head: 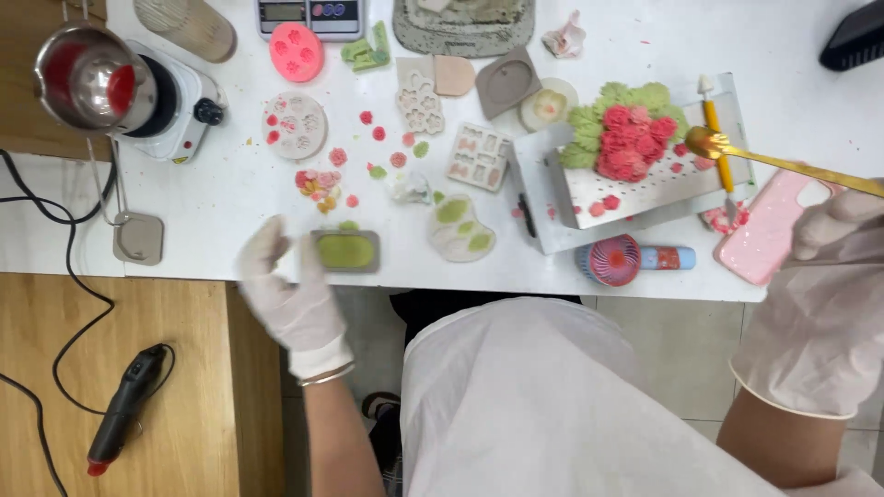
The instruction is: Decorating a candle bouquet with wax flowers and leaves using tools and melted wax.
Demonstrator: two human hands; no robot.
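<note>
My left hand (290,294), in a white glove, pinches the left end of a small grey mould filled with green wax (346,250) at the table's front edge. At the right, my gloved right hand (824,304) holds a long gold spoon (783,164) by its handle. The spoon's bowl hovers over the right side of a metal block (635,189). A cluster of pink wax flowers (633,138) with green leaves (589,124) sits on that block.
A steel pot (87,78) on a small white hotplate (180,110) stands at the far left. Silicone moulds (295,124), loose pink and green wax pieces, a scale (311,17), a pink hand fan (615,260), a pink phone case (769,228) lie about. A glue gun (124,410) rests on the floor.
</note>
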